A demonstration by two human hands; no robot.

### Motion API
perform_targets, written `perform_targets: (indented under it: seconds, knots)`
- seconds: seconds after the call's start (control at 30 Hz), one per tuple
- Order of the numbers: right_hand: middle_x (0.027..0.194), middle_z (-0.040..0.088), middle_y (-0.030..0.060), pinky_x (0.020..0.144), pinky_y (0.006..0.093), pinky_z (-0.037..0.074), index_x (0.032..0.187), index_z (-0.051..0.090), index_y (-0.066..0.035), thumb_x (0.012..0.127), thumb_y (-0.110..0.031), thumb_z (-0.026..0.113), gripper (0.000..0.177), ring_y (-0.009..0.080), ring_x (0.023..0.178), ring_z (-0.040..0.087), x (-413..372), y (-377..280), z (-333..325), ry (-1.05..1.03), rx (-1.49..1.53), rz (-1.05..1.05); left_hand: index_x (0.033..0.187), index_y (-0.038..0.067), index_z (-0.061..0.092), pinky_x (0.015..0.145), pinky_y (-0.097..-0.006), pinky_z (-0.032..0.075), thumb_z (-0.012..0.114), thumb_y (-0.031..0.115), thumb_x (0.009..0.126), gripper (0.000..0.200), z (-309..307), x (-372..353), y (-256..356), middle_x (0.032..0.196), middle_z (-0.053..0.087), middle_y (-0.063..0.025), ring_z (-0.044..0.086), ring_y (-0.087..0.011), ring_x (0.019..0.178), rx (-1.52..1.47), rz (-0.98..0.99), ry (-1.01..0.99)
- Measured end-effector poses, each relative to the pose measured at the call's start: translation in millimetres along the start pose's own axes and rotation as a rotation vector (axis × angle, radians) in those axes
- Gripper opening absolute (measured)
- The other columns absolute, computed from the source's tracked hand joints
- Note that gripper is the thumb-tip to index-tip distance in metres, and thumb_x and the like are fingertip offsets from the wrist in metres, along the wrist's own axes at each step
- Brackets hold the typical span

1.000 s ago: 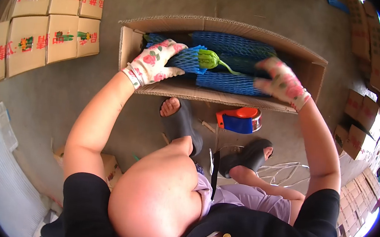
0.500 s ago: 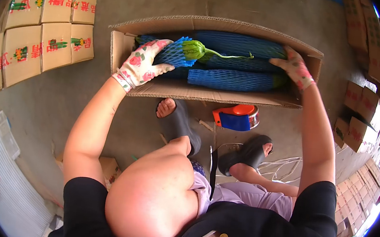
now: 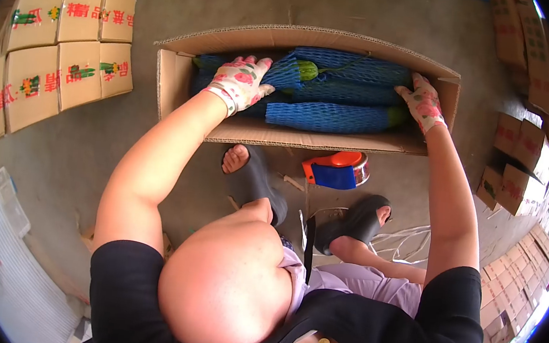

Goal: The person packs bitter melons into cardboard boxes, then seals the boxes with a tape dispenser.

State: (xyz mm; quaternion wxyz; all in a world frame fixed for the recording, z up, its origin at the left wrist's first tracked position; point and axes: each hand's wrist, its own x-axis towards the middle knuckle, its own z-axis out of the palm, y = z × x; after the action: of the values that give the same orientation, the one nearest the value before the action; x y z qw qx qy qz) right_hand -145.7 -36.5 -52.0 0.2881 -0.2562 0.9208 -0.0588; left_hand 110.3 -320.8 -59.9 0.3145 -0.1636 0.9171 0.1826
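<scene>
An open cardboard box holds several long green gourds in blue foam netting. My left hand, in a floral glove, is wrapped over one netted gourd at the left side of the box; its green end pokes out of the net to the right. Inside the right end of the box, my right hand, also gloved, has its thumb and fingers apart beside the gourds' ends. A front gourd lies along the near wall.
Printed cartons are stacked at the left, and more boxes stand at the right. An orange and blue tape dispenser lies on the floor between the feet, with white straps near the right foot.
My left hand has moved right with the netted gourd, which now sits lower among the others. Its stem end shows less. My right hand has barely shifted.
</scene>
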Motion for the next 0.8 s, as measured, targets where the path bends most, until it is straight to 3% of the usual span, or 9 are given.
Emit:
perform_targets:
  seconds: [0.1, 0.17, 0.27, 0.4, 0.47, 0.53, 0.57, 0.7, 0.8]
  knots:
    - [0.127, 0.058, 0.0181, 0.102, 0.0434, 0.045, 0.128, 0.056, -0.005, 0.085, -0.03, 0.072, 0.052, 0.0377, 0.119, 0.055, -15, -6, 6, 0.263, -0.297, -0.168, 0.14, 0.009, 0.044, 0.1, -0.0452, 0.045, 0.063, 0.045, 0.091, 0.064, 3, 4, 1, 0.134, 0.051, -0.0209, 0.054, -0.038, 0.122, 0.016, -0.049, 0.014]
    - [0.118, 0.059, 0.0152, 0.097, 0.0429, 0.048, 0.123, 0.059, -0.008, 0.082, -0.027, 0.074, 0.048, 0.0345, 0.11, 0.057, -48, -36, -10, 0.33, -0.275, -0.547, 0.142, 0.009, 0.042, 0.103, -0.0454, 0.043, 0.065, 0.047, 0.089, 0.069, 6, 5, -2, 0.138, 0.046, -0.0211, 0.051, -0.0385, 0.125, 0.015, -0.015, 0.031]
    - [0.115, 0.061, 0.0119, 0.094, 0.0443, 0.049, 0.117, 0.06, -0.007, 0.079, -0.023, 0.076, 0.045, 0.0338, 0.111, 0.057, -64, -58, 0, -0.227, -0.281, -0.718, 0.142, 0.008, 0.041, 0.105, -0.0454, 0.041, 0.066, 0.047, 0.087, 0.072, 14, 3, -7, 0.138, 0.047, -0.0219, 0.049, -0.0387, 0.127, 0.0, 0.006, 0.106]
    - [0.113, 0.063, 0.0128, 0.093, 0.0446, 0.05, 0.118, 0.061, -0.007, 0.077, -0.026, 0.077, 0.048, 0.0341, 0.109, 0.059, -35, -71, 25, -0.314, -0.429, -0.792, 0.142, 0.008, 0.041, 0.106, -0.0432, 0.041, 0.071, 0.042, 0.085, 0.073, 18, 5, -18, 0.138, 0.048, -0.0233, 0.051, -0.039, 0.125, -0.117, 0.086, 0.153]
    - [0.112, 0.065, 0.0144, 0.092, 0.0439, 0.05, 0.12, 0.06, -0.006, 0.077, -0.03, 0.077, 0.052, 0.0339, 0.109, 0.06, -31, -90, 26, -0.456, -0.423, -0.797, 0.139, 0.006, 0.045, 0.106, -0.0415, 0.041, 0.071, 0.038, 0.087, 0.067, 13, -2, -17, 0.137, 0.05, -0.0221, 0.052, -0.0381, 0.125, -0.144, 0.086, 0.171]
    - [0.114, 0.067, 0.0168, 0.09, 0.0428, 0.052, 0.126, 0.058, -0.001, 0.078, -0.03, 0.074, 0.058, 0.0353, 0.107, 0.063, -35, -107, 38, -0.399, -0.162, -0.89, 0.134, 0.004, 0.051, 0.106, -0.0409, 0.041, 0.068, 0.034, 0.09, 0.056, 12, 0, -25, 0.134, 0.054, -0.0203, 0.051, -0.0371, 0.126, -0.341, 0.132, 0.177]
    - [0.114, 0.067, 0.0175, 0.09, 0.0428, 0.052, 0.129, 0.057, -0.001, 0.079, -0.03, 0.074, 0.06, 0.036, 0.106, 0.063, -38, -131, 44, -0.441, -0.264, -0.869, 0.129, 0.003, 0.056, 0.106, -0.0413, 0.042, 0.065, 0.031, 0.092, 0.048, 10, 2, -30, 0.13, 0.057, -0.0197, 0.052, -0.0364, 0.125, -0.407, 0.186, 0.177]
    - [0.118, 0.063, 0.0208, 0.096, 0.0422, 0.049, 0.135, 0.053, -0.006, 0.08, -0.029, 0.074, 0.063, 0.0377, 0.111, 0.06, -30, -163, 49, -0.591, -0.386, -0.761, 0.121, 0.008, 0.061, 0.099, -0.0423, 0.045, 0.069, 0.03, 0.087, 0.041, 4, -28, -14, 0.12, 0.06, -0.0133, 0.056, -0.033, 0.115, -0.218, 0.367, 0.483]
    - [0.117, 0.062, 0.0198, 0.093, 0.0436, 0.05, 0.132, 0.054, -0.006, 0.078, -0.031, 0.076, 0.063, 0.0379, 0.109, 0.06, -33, -136, 43, -0.389, -0.092, -0.716, 0.114, 0.008, 0.062, 0.094, -0.043, 0.047, 0.071, 0.03, 0.085, 0.038, 3, -50, -10, 0.116, 0.06, -0.0124, 0.056, -0.0323, 0.112, -0.221, 0.416, 0.302]
